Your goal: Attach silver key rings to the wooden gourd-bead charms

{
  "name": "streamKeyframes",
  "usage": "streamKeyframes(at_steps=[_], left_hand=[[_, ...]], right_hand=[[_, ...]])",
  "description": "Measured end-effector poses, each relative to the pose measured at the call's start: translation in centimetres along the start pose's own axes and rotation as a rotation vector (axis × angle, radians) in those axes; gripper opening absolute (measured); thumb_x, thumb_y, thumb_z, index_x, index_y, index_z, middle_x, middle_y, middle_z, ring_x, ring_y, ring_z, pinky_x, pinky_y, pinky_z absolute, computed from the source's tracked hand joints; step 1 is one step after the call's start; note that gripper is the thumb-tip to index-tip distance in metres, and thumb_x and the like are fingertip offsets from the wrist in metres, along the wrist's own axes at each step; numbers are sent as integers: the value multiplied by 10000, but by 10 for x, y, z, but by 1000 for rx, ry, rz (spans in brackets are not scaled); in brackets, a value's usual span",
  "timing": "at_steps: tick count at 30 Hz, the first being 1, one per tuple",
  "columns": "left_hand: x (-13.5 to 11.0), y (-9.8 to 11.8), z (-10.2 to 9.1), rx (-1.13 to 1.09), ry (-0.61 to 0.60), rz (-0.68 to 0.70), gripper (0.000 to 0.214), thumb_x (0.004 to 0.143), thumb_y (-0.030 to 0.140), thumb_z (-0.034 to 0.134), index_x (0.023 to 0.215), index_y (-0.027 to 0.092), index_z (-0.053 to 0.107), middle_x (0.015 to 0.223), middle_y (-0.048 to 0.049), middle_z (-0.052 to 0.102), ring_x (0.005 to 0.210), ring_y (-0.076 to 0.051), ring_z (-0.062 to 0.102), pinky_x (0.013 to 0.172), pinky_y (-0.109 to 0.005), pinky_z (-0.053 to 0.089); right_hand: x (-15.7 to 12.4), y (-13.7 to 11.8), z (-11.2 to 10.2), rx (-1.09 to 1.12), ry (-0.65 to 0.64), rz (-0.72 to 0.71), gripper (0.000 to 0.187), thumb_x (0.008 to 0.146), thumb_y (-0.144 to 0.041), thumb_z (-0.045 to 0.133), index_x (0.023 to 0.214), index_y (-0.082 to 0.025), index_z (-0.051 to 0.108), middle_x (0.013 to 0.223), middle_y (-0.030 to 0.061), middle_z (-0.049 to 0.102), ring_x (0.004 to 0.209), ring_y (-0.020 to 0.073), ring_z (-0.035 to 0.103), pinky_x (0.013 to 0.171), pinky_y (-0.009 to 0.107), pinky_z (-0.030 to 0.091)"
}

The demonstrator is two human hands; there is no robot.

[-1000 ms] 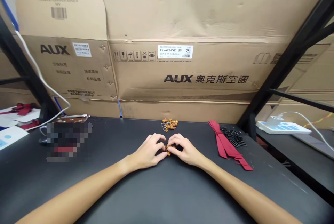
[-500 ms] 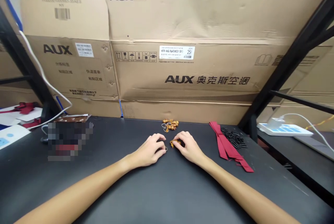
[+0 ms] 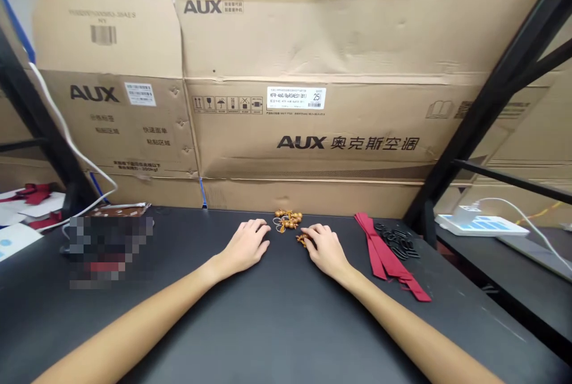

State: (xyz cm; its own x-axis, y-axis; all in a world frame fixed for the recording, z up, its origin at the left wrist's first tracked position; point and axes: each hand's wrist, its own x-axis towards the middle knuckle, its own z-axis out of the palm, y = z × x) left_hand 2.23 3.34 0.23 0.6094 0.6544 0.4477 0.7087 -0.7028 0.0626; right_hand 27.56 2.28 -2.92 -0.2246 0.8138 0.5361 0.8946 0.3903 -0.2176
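My right hand rests low over the black table, thumb and fingers closed on a small golden-brown wooden bead charm that is partly hidden by the fingers. To its left lies my left hand, palm down, with fingers stretched out and slightly apart; nothing shows in it. Just beyond the two hands sits a small pile of similar wooden bead charms with metal rings. The left fingertips are close to this pile but apart from it.
Red ribbon strips and a heap of black clasps lie on the right. A pixelated object is at the left. Large cardboard boxes stand behind the table; a white power strip is far right.
My left hand has drawn back left and away from the metal ring it was near. My right hand has shifted slightly right with the charm. The view has tilted up a little.
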Motion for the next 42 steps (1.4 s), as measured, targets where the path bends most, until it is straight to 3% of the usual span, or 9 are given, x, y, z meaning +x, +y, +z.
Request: streamKeyframes(at_steps=[3, 8, 14, 19, 27, 42], left_hand=[[14, 12, 7, 15, -36, 90, 306, 921, 301, 523, 1200, 175, 537, 1217, -117, 584, 1148, -277, 516, 974, -438, 390], [24, 24, 14, -50, -72, 50, 265, 925, 307, 526, 1133, 152, 580, 1117, -129, 646, 1083, -280, 593, 937, -423, 441], [-5, 33, -8, -224, -156, 208, 206, 943, 241, 489, 1128, 201, 570, 1090, -74, 655, 1024, -219, 633, 914, -328, 481], [-19, 37, -20, -383, -194, 219, 184, 951, 215, 467, 1092, 226, 585, 1065, -43, 667, 970, -186, 649, 887, -288, 483], [-18, 35, -14, -424, -165, 166, 189, 927, 217, 511, 1101, 225, 585, 1058, -36, 667, 966, -183, 647, 890, -287, 482], [-19, 33, -10, -326, -117, 135, 184, 926, 270, 524, 1087, 209, 588, 1047, -66, 619, 1003, -214, 573, 919, -350, 462]], right_hand=[[-1, -2, -1, 7, 22, 13, 323, 855, -123, 454, 1098, -229, 640, 1114, 94, 613, 1002, 260, 513, 749, 374, 422], [-2, -8, -8, 62, 65, -13, 266, 879, -185, 467, 1070, -226, 649, 1135, 99, 611, 1056, 274, 505, 800, 412, 438], [-6, -21, -16, 122, -20, -180, 324, 859, -224, 547, 1172, -254, 620, 1257, 103, 554, 1148, 286, 453, 900, 457, 430], [-11, -30, -19, 161, -107, -262, 268, 874, -237, 552, 1121, -281, 647, 1308, 93, 519, 1186, 288, 418, 931, 486, 420], [-11, -27, -16, 245, -110, -239, 86, 884, -267, 566, 928, -223, 626, 1212, 113, 561, 1156, 281, 453, 919, 497, 423], [-12, -31, -16, 317, -31, -164, 112, 897, -294, 534, 898, -211, 609, 1099, 108, 599, 1065, 266, 511, 886, 461, 440]])
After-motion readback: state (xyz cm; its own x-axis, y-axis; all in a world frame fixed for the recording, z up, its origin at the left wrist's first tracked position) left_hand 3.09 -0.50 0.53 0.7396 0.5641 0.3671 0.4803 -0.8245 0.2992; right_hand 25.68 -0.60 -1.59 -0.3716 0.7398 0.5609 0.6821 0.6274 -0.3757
